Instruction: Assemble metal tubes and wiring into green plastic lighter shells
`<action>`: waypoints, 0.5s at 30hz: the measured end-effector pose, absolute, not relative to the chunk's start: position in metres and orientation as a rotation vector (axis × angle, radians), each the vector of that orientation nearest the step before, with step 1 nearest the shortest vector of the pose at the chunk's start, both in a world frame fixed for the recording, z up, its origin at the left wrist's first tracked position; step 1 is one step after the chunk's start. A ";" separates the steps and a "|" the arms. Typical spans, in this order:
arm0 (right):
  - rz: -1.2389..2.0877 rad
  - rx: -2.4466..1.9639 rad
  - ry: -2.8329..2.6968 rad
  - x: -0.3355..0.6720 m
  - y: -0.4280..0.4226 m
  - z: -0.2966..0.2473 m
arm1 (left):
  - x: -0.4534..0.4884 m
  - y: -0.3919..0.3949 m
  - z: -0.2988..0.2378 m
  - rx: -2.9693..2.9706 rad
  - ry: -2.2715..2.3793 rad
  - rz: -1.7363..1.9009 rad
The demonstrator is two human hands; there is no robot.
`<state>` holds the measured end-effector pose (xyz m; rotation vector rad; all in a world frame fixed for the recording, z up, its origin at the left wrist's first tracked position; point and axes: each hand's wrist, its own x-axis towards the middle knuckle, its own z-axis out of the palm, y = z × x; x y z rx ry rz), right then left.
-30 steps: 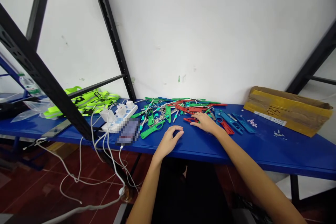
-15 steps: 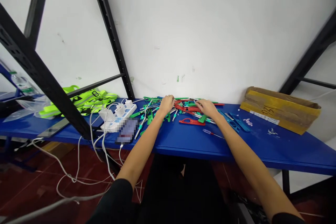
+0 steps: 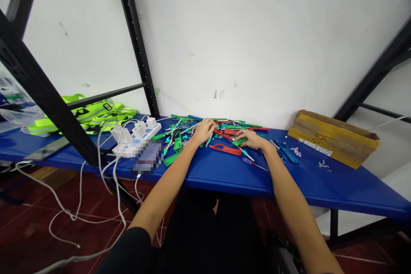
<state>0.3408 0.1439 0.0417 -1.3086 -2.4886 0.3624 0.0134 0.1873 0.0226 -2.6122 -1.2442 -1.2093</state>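
Cardboard box [image 3: 332,140], two o'clock, contents hidden; twelve o'clock, left hand [image 3: 203,131], right hand [image 3: 252,139], fingers half-curled at plastic handles [image 3: 233,150], grips unclear.

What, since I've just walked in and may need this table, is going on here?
Someone is working with both hands at a pile of coloured plastic and metal parts on the blue table. The left hand is in the pile; what it touches is hidden. The right hand is at a green piece, its grip unclear. A red piece and a screwdriver lie in front.
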 end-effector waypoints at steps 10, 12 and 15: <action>0.461 -1.043 -1.788 0.324 0.137 0.047 | 0.025 0.168 0.029 -2.843 -1.107 -1.349; 0.538 -0.990 -1.721 0.322 0.136 0.047 | 0.029 0.163 0.029 -2.894 -1.117 -1.392; 0.662 -0.953 -1.657 0.316 0.136 0.043 | 0.034 0.159 0.030 -2.977 -1.152 -1.436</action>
